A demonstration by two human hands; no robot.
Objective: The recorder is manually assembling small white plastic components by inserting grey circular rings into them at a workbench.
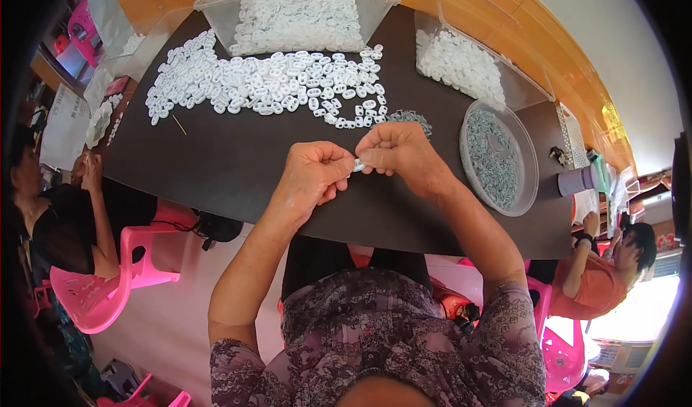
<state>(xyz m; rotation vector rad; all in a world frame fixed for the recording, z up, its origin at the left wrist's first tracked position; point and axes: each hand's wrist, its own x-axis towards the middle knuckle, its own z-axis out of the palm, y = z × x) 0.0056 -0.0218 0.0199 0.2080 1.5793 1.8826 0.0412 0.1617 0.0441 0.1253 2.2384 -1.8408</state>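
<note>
Nearest the camera spreads the wearer's purple-grey patterned shirt [375, 320], just below the edge of a dark brown surface [216, 162]; from the far left, a co-worker in a black top [65, 234] sits on a pink plastic chair [133, 263] with both hands raised and close together, and next comes a thin yellowish stick [179, 125] lying on the surface, just below the left part of a broad heap of white oval pieces [252, 82], many showing holes, behind which stands a clear bin [219, 16] filled with more of them; toward the middle, the left hand [317, 176] has its thumb and forefinger pressed together on a small white piece [358, 165], held above the surface near its front edge, and the right hand [404, 155] meets it there, thumb and fingertips pinched on the same piece, though the fingers hide most of it; just beyond the right hand lies a small heap of grey metal parts [412, 121], and farther right are a second clear bin [530, 90] holding white pieces, a round clear tub [530, 183] of similar grey parts, a purple-grey cylinder [577, 181] at the surface's right edge, and a person in an orange top [595, 284]
</note>
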